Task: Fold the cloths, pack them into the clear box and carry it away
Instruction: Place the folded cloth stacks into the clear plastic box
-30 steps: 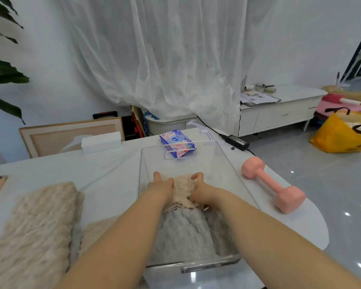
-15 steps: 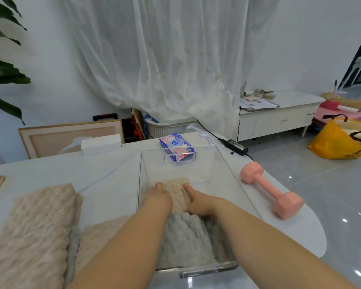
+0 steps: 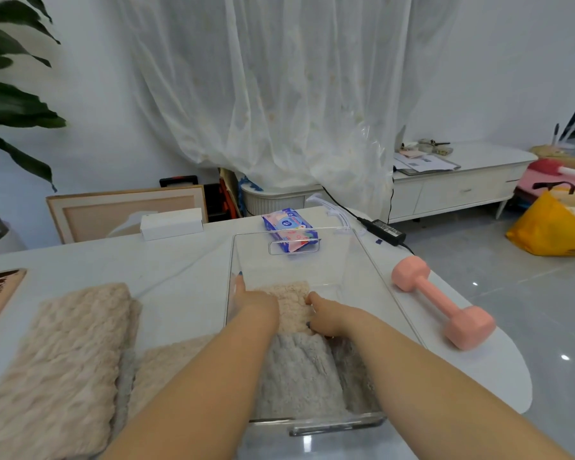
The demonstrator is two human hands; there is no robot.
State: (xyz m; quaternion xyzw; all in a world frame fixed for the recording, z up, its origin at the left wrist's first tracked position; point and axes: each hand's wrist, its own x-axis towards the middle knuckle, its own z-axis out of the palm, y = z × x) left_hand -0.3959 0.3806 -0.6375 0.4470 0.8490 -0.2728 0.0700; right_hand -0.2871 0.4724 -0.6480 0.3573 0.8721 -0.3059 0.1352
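Beige cloth (image 3: pixel 292 303) now pressed lower inside the clear box (image 3: pixel 362 260), beyond the grey cloth (image 3: pixel 296 373); left hand (image 3: pixel 256 303) flat on it, right hand (image 3: pixel 329 318) pinching its edge. Unpacked cloths (image 3: pixel 63 353) left of box still await packing

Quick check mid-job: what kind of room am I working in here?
Most likely a home living room: a sheer curtain hangs behind the table, a low white cabinet stands along the wall, and a leafy houseplant is at the left.

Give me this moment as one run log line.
step: packing | left hand presses beige cloth | right hand grips it | clear box: grey cloth already inside | folded cloths on table
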